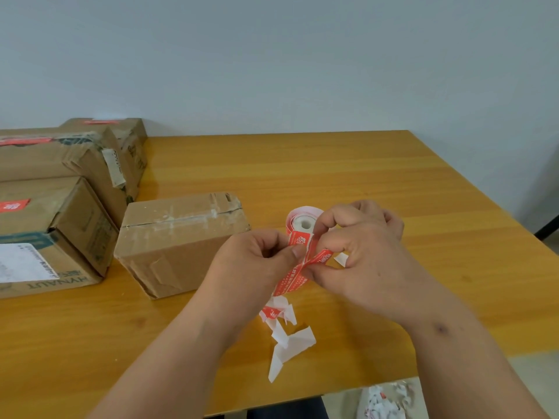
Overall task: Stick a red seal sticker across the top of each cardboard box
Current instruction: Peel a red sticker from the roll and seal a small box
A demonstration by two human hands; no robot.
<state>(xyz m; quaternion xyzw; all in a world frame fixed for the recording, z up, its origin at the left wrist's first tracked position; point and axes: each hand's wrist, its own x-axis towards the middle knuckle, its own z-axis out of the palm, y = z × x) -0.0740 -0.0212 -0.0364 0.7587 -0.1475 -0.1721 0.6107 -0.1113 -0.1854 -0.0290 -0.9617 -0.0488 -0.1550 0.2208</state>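
Midair, both hands pinch the red seal sticker strip (298, 269): left hand (257, 261) thumb on it, right hand (360, 252) peeling; unsealed brown cardboard box (178, 240) just left on wooden surface (363, 176).

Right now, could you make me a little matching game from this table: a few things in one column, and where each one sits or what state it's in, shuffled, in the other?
Things:
1. nearest cardboard box
2. sticker roll
3. backing paper scraps
4. HYNAUT box

Places or states:
A. red sticker already on top
B. lying loose on the table below the hands
C. no red sticker yet, only clear tape
D. behind the hands, its strip pinched by both

Pairs: 1-C, 2-D, 3-B, 4-A
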